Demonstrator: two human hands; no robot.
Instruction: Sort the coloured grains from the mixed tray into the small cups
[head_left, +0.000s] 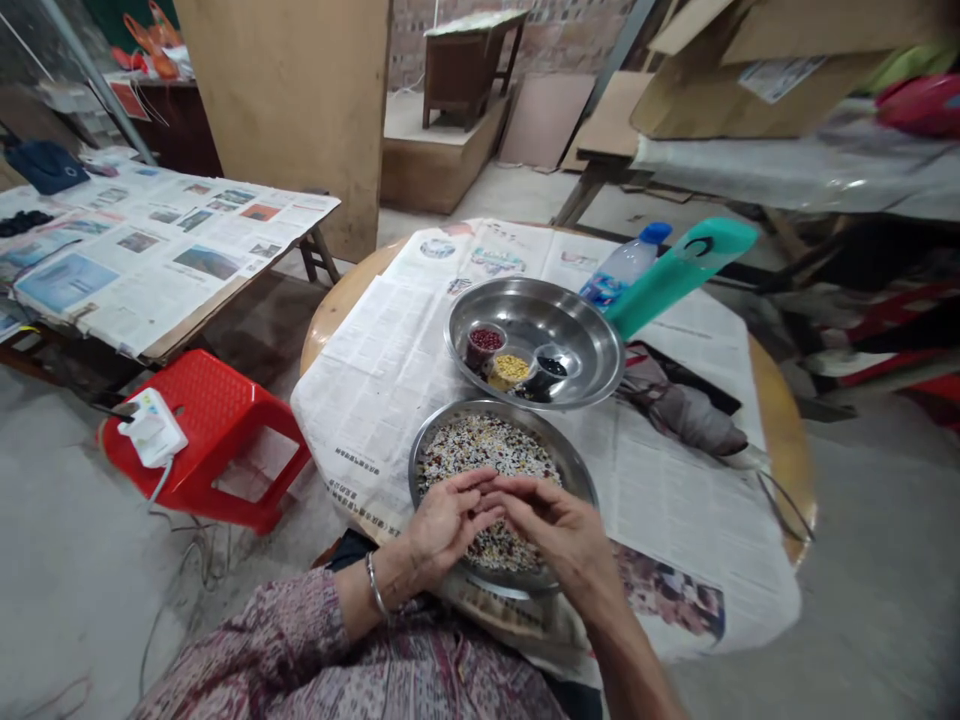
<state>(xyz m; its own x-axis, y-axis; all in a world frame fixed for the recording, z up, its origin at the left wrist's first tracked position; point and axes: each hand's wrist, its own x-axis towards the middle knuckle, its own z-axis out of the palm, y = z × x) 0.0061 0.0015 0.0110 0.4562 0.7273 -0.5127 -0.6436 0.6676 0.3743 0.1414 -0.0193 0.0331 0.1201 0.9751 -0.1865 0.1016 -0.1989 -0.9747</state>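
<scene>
Over the near steel bowl (pixel 577 478) of mixed grains and beans (pixel 480 440), the left hand (pixel 439 520) lies palm up, its fingers loosely extended; the right hand (pixel 566 535) bends its fingers at the left fingertips, whether pinching anything I cannot tell. Just beyond, the far steel basin (pixel 574 318) holds cups of red beans (pixel 486 340), yellow beans (pixel 512 367) and black beans (pixel 553 367).
</scene>
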